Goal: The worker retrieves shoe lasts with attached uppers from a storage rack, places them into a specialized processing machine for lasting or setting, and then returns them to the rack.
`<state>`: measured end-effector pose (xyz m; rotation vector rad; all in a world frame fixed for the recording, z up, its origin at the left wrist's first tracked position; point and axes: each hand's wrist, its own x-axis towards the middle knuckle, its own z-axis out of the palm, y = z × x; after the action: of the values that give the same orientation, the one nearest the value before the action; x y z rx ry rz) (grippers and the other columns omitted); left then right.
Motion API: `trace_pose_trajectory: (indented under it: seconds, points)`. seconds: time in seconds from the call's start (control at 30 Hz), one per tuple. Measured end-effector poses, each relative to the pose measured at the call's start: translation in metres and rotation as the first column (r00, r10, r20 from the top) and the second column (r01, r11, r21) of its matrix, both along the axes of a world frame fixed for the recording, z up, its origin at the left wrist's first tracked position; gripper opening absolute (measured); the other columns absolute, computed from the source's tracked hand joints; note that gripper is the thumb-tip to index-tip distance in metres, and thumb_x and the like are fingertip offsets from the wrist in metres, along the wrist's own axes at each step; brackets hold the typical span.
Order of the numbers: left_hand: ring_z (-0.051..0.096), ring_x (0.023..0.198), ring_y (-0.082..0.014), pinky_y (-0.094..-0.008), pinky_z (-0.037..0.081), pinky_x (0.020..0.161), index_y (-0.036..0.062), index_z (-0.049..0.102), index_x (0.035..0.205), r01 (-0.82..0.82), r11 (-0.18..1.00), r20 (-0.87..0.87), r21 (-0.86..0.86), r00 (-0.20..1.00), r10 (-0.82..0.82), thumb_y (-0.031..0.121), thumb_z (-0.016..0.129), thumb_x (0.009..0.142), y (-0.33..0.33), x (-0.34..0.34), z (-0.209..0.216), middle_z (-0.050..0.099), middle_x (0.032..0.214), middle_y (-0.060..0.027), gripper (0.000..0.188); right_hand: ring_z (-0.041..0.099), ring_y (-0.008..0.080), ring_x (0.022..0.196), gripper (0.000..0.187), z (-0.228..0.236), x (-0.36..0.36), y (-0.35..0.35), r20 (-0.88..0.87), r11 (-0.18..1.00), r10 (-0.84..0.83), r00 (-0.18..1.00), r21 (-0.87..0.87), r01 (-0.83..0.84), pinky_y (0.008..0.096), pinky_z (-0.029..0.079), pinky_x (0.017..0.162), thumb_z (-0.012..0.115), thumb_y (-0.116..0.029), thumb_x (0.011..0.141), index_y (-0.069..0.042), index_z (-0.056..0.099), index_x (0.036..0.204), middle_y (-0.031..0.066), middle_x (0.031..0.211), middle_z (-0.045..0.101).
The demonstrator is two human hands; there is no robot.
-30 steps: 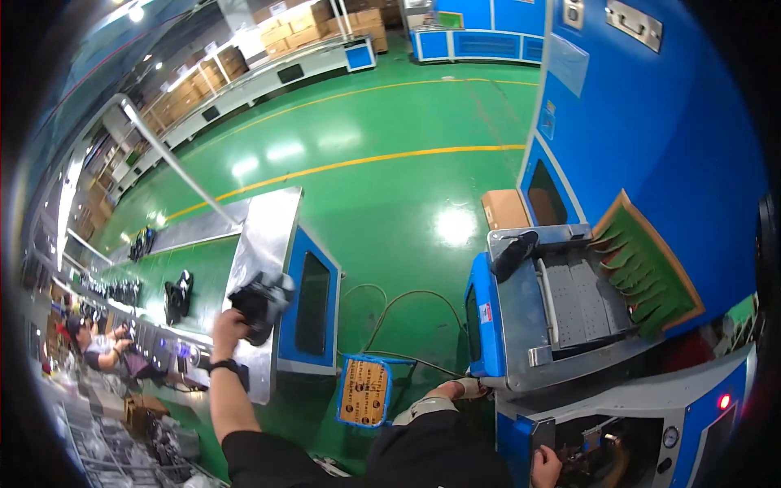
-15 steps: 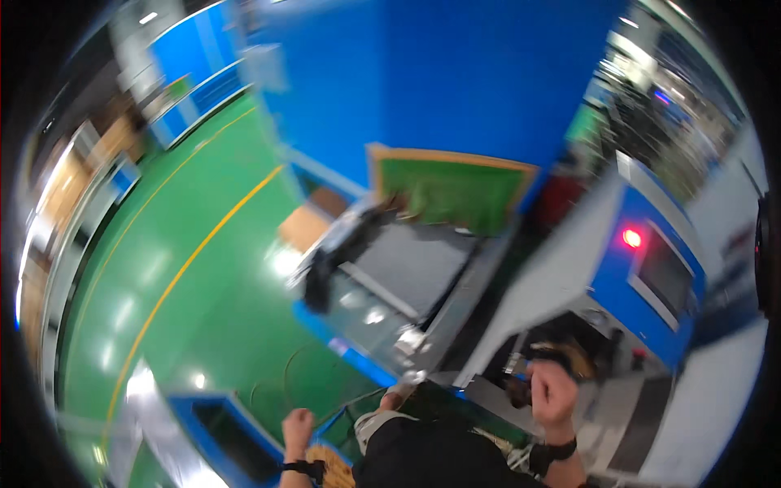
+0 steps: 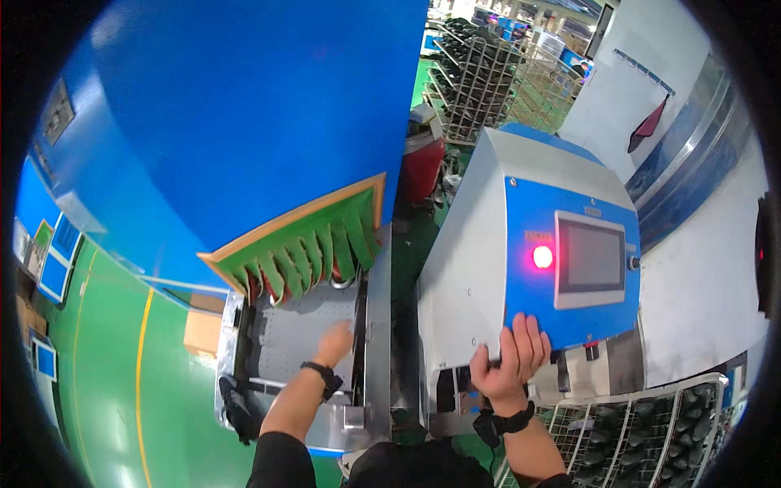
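Observation:
My right hand (image 3: 514,358) rests on the lower left corner of a blue control panel (image 3: 529,297), its fingers spread and the thumb apart. The panel carries a glowing red button (image 3: 543,257) and a dark screen (image 3: 589,254). My left hand (image 3: 333,343) is over the grey perforated bed (image 3: 289,329) of a machine, near its right rail; its fingers are blurred, and whether it touches the bed is unclear. Green strip curtains (image 3: 305,252) hang over the bed's far end in a wooden frame (image 3: 285,224). A black item (image 3: 236,407) lies at the bed's near left corner.
A tall blue machine wall (image 3: 268,106) rises behind the curtain. Wire racks (image 3: 476,81) of dark shoe-like pieces stand at the back, and another rack (image 3: 626,431) at the lower right. A cardboard box (image 3: 202,332) sits on the green floor (image 3: 114,366), left of the bed.
My view has swung right and closer to the machines. My left hand has moved over the grey bed. My right hand, closed before, is now spread on the control panel.

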<state>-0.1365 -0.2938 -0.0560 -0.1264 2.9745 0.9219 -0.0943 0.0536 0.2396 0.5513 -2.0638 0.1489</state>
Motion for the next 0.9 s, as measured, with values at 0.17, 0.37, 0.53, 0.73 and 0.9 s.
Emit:
trace_pose_trajectory:
  seconds: [0.17, 0.37, 0.53, 0.73, 0.9]
  points:
    - [0.058, 0.125, -0.0422, -0.0524, 0.048, 0.104, 0.0054, 0.054, 0.141, -0.132, 0.978, -0.178, -0.164, 0.979, 0.102, 0.019, 0.056, 0.093, -0.044, -0.183, 0.045, 0.061, 0.134, -0.0246, 0.050, 0.048, 0.0396, 0.128, 0.045, -0.013, 0.007, 0.005, -0.017, 0.978, -0.142, 0.990, 0.155, 0.143, 0.0566, 0.029, 0.113, 0.054, -0.035, 0.094, -0.001, 0.050, 0.124, 0.0221, 0.134, 0.053]
    - [0.057, 0.121, -0.0469, -0.0542, 0.048, 0.102, 0.0022, 0.049, 0.143, -0.230, 0.972, 0.034, -0.048, 0.972, 0.232, 0.041, 0.064, 0.094, -0.074, -0.281, 0.038, 0.060, 0.130, -0.0286, 0.064, 0.051, 0.0449, 0.125, 0.050, -0.045, -0.001, 0.016, -0.302, 0.987, -0.137, 0.943, 0.035, 0.154, 0.0660, 0.032, 0.109, 0.051, -0.039, 0.097, -0.002, 0.046, 0.131, 0.0282, 0.131, 0.053]
    - [0.057, 0.118, -0.0497, -0.0542, 0.048, 0.101, 0.0026, 0.044, 0.146, -0.474, 0.866, -0.143, 0.158, 0.857, 0.495, 0.035, 0.068, 0.093, -0.024, -0.226, -0.032, 0.057, 0.132, -0.0313, 0.067, 0.051, 0.0449, 0.125, 0.051, -0.045, -0.007, 0.021, -0.311, 0.982, -0.157, 0.937, 0.049, 0.180, 0.0664, 0.032, 0.108, 0.051, -0.039, 0.097, -0.002, 0.046, 0.131, 0.0279, 0.131, 0.052]
    - [0.059, 0.111, -0.0495, -0.0525, 0.049, 0.095, 0.0023, 0.050, 0.139, -0.498, 0.779, -0.204, 0.382, 0.776, 0.596, 0.023, 0.077, 0.084, -0.019, -0.178, -0.013, 0.060, 0.124, -0.0286, 0.065, 0.051, 0.0448, 0.124, 0.051, -0.047, -0.005, 0.023, -0.325, 0.983, -0.156, 0.933, 0.044, 0.180, 0.0668, 0.032, 0.108, 0.052, -0.039, 0.098, -0.002, 0.045, 0.132, 0.0275, 0.132, 0.052]
    - [0.062, 0.106, -0.0448, -0.0486, 0.050, 0.091, 0.0035, 0.059, 0.122, -0.407, 0.843, -0.193, 0.351, 0.849, 0.491, 0.017, 0.082, 0.077, -0.042, -0.116, -0.010, 0.064, 0.116, -0.0232, 0.052, 0.051, 0.0411, 0.125, 0.052, -0.035, 0.010, 0.008, -0.142, 0.978, -0.186, 0.972, 0.073, 0.197, 0.0627, 0.033, 0.109, 0.053, -0.039, 0.092, -0.006, 0.047, 0.132, 0.0235, 0.132, 0.053]
